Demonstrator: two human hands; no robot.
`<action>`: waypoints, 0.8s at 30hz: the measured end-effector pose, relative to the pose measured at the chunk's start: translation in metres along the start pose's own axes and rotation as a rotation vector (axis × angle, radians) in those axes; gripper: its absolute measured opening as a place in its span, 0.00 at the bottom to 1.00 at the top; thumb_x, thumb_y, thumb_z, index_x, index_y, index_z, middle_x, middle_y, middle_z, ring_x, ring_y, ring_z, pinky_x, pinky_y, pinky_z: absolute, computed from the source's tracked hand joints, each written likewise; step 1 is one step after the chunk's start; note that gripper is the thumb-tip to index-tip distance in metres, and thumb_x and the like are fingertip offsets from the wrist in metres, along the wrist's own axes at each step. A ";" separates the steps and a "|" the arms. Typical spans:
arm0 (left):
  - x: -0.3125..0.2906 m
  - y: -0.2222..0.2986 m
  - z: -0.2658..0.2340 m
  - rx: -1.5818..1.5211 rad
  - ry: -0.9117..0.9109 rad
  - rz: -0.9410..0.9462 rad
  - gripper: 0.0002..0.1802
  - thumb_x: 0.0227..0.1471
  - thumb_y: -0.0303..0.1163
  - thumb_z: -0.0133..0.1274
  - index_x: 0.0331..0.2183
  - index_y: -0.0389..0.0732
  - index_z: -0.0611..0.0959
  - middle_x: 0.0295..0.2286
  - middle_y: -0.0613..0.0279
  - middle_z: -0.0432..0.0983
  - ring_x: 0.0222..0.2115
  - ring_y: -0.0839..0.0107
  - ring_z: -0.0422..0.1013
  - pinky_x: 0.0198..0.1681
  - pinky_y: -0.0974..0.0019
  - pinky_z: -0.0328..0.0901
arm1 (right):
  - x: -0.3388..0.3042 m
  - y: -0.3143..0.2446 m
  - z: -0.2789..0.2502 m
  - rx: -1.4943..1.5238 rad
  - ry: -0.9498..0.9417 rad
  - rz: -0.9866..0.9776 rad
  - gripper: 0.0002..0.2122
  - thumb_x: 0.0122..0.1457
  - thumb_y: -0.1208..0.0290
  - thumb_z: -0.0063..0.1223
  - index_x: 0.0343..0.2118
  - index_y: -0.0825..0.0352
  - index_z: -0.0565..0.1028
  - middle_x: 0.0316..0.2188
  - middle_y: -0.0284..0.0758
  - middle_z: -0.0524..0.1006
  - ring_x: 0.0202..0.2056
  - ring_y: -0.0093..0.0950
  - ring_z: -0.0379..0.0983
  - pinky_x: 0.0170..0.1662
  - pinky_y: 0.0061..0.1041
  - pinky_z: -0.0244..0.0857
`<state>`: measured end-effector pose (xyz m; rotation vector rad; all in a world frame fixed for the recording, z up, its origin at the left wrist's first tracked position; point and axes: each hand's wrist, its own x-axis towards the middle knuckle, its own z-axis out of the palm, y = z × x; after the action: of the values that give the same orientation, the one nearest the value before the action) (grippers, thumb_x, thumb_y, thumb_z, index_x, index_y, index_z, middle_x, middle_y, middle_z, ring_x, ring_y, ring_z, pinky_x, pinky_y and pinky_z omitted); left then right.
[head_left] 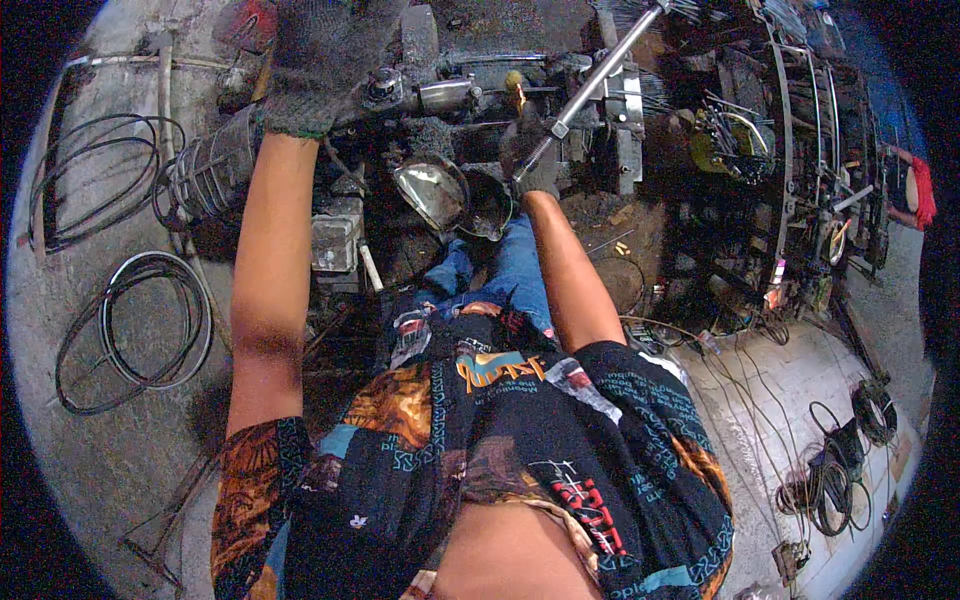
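Right hand [532, 160] gripping metal rod [600, 75]; left hand [320, 65] outstretched, gloved.

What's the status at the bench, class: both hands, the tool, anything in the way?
Left hand, gloved, pressing on the metal part. Right hand, gloved, gripping the long metal bar. Shiny cup and dark bowl sit just below; cables lie off left.

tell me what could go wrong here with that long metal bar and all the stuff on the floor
1. The right hand grips the long metal bar only at its low end; if it slips off the greasy machine part, the hand could strike metal.
2. The left hand presses right on that part, so a slip could pinch it.
3. Coiled cables lie beside the person's left arm, a possible trip or snag.
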<state>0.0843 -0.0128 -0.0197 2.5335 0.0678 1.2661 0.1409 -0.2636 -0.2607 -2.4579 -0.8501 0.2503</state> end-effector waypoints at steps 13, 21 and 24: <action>0.003 0.005 0.002 0.019 -0.004 0.035 0.14 0.58 0.25 0.54 0.47 0.41 0.79 0.46 0.53 0.76 0.50 0.54 0.71 0.56 0.56 0.64 | -0.006 0.007 -0.019 0.140 -0.138 0.182 0.16 0.61 0.63 0.45 0.46 0.68 0.74 0.29 0.54 0.78 0.34 0.54 0.77 0.37 0.51 0.70; 0.003 0.009 0.002 -0.064 -0.015 -0.011 0.16 0.57 0.24 0.54 0.48 0.41 0.78 0.46 0.53 0.76 0.50 0.54 0.71 0.56 0.56 0.64 | -0.026 0.015 -0.020 0.123 0.038 -0.026 0.13 0.64 0.65 0.45 0.47 0.66 0.71 0.38 0.54 0.73 0.42 0.56 0.71 0.45 0.49 0.66; 0.002 0.005 0.001 0.060 -0.010 0.020 0.17 0.56 0.24 0.54 0.48 0.41 0.78 0.46 0.53 0.75 0.50 0.53 0.71 0.56 0.55 0.63 | -0.030 0.017 -0.019 0.112 -0.126 0.039 0.14 0.62 0.65 0.48 0.48 0.65 0.71 0.39 0.55 0.73 0.44 0.55 0.71 0.45 0.49 0.67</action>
<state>0.0858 -0.0177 -0.0171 2.5975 0.0792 1.2778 0.1327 -0.3013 -0.2530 -2.3760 -0.8177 0.4582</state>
